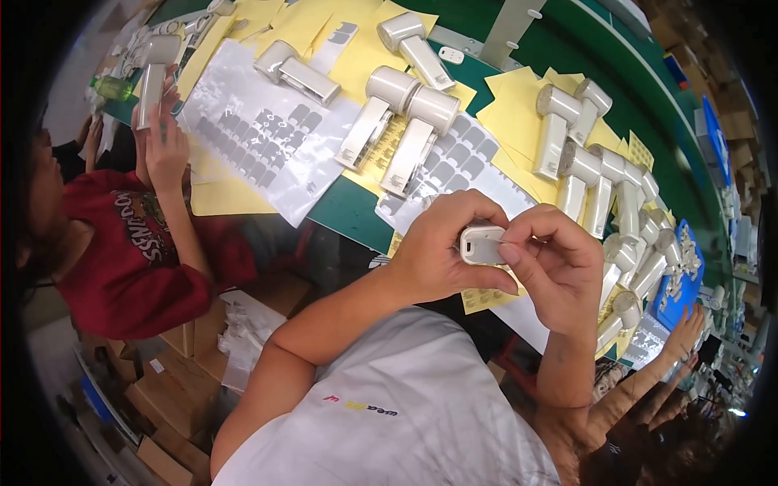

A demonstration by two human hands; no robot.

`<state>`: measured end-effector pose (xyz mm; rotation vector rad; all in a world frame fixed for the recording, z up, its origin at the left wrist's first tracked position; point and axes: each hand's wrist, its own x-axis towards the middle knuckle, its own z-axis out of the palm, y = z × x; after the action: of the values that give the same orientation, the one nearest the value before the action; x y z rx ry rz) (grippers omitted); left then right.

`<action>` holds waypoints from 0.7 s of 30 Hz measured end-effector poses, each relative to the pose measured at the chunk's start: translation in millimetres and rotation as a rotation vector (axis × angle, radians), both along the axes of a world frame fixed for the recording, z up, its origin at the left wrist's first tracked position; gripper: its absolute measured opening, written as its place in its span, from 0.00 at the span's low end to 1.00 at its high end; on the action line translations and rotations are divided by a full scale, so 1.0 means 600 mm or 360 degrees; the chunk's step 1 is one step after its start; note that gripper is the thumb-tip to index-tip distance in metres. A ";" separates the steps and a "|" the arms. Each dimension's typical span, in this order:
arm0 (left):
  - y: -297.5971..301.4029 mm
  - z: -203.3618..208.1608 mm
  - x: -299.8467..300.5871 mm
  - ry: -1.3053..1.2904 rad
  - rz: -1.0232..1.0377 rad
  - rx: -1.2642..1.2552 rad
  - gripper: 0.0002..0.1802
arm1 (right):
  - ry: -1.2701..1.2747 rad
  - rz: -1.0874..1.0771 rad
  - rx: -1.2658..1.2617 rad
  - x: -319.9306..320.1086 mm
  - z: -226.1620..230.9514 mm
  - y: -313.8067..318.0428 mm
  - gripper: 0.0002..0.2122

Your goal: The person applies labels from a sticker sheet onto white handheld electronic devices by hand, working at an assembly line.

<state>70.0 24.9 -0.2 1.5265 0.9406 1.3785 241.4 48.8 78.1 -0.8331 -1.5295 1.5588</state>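
Note:
My left hand (433,247) is wrapped round the handle of a white hair-dryer-shaped device (468,242). Its rounded end, with a small dark slot, points up towards me; the rest of it is hidden by my fingers. On that end face lies a grey sticker (489,249). Thumb and forefinger of my right hand (559,263) pinch together at the sticker's right edge. Just beyond my hands, two more white devices (409,158) lie side by side on a sheet of grey stickers (458,166).
Several similar devices (600,174) lie on yellow paper (519,113) at the right, near a blue tray (689,271) of small pale parts. On the left, a person in red (138,259) holds another device (151,81). Another person's arm (648,377) reaches in at lower right. Cardboard boxes (174,393) stand below the green table.

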 end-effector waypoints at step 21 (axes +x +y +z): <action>-0.006 0.004 0.004 -0.0016 0.0067 -0.0081 0.38 | -0.0111 0.0032 0.0145 0.001 0.002 0.000 0.06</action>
<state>72.4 21.3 2.3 1.4681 0.9991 1.3807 241.9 49.0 79.5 -0.8303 -1.6511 1.4764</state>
